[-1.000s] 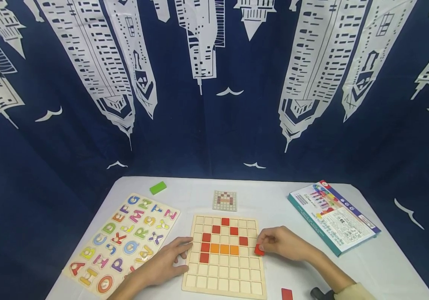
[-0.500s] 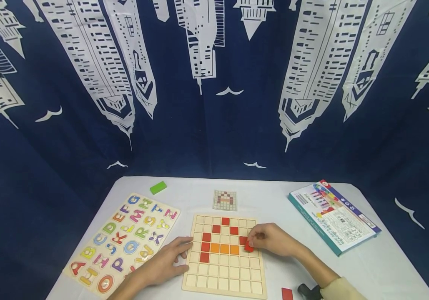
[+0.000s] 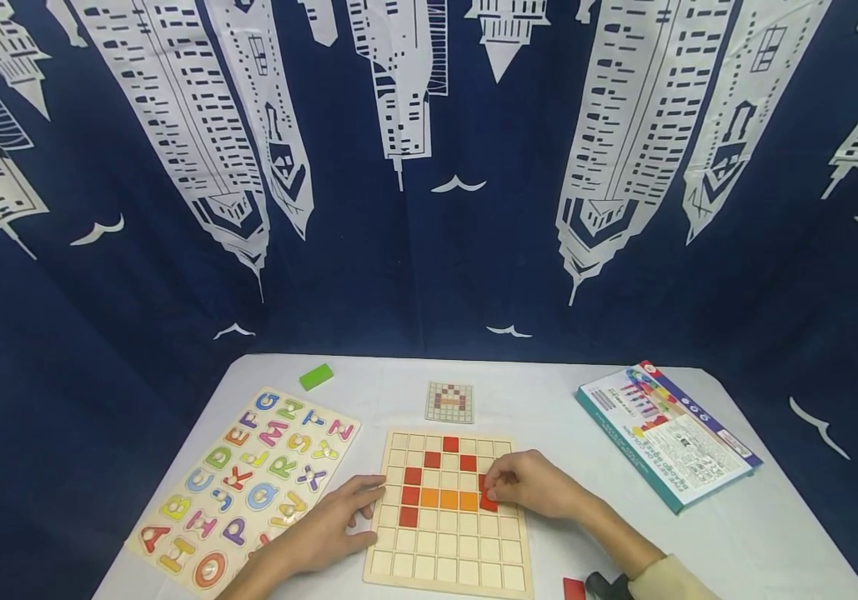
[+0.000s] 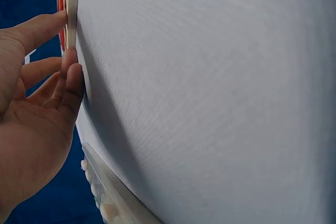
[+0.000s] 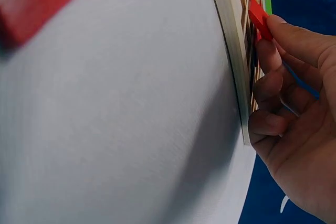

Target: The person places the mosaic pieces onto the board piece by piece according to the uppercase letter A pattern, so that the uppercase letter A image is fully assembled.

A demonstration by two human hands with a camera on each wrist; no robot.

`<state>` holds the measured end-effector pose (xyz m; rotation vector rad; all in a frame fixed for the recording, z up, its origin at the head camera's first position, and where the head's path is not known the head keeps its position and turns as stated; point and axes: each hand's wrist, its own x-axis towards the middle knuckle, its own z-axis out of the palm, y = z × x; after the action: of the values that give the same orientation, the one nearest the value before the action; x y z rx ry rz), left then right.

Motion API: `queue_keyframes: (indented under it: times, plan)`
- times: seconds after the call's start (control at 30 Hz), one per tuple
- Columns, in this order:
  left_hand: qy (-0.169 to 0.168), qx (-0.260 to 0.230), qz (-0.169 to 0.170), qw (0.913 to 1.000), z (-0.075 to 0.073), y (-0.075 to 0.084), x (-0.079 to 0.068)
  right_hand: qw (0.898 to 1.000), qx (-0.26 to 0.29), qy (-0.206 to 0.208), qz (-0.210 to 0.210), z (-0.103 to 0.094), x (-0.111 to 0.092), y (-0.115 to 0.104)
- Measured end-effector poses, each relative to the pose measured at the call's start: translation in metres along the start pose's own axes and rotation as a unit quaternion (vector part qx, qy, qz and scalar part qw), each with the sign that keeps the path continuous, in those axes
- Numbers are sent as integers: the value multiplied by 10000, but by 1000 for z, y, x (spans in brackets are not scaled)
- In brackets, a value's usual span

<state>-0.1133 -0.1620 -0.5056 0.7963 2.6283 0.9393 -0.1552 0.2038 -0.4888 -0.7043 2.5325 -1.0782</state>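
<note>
A wooden grid board (image 3: pixel 447 567) lies at the middle of the table, with several red square tiles (image 3: pixel 409 517) and three orange tiles (image 3: pixel 449 499) in its cells. My right hand (image 3: pixel 537 485) pinches a red square tile (image 5: pixel 260 18) between thumb and fingertip, over the board just right of the orange row. In the right wrist view that tile is tilted, one edge close to the grid. My left hand (image 3: pixel 334 521) rests at the board's left edge, thumb and fingertips touching it (image 4: pixel 72 11). A small pattern card (image 3: pixel 449 402) lies behind the board.
An alphabet puzzle board (image 3: pixel 248 483) with colored letters lies at left. Near the back sits a green block (image 3: pixel 316 377). A boxed set (image 3: pixel 669 433) lies at right. One loose red tile (image 3: pixel 574 588) is by the front edge. Behind hangs a navy patterned cloth (image 3: pixel 429 250).
My right hand has carried the red tile leftward, from the board's right edge to beside the orange row. My left hand stays in place.
</note>
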Motion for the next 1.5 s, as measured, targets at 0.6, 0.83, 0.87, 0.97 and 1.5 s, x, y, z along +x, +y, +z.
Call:
queue_keyframes:
  times: [0.6, 0.83, 0.87, 0.97, 1.5]
  plan:
    - [-27, 1, -3, 10000, -1, 1, -1, 9992, -362, 74, -136, 5, 3, 0]
    - [-1, 8, 11, 10000, 0, -1, 0, 9985, -501, 80, -202, 5, 4, -1]
    - [-1, 3, 13, 10000, 0, -1, 0, 9984, -525, 76, -201, 5, 5, -1]
    - [-5, 2, 12, 10000, 0, -1, 0, 9983, -547, 59, -185, 6, 5, 0]
    - [9, 42, 41, 10000, 0, 0, -1, 9978, -626, 36, -204, 7, 6, -3]
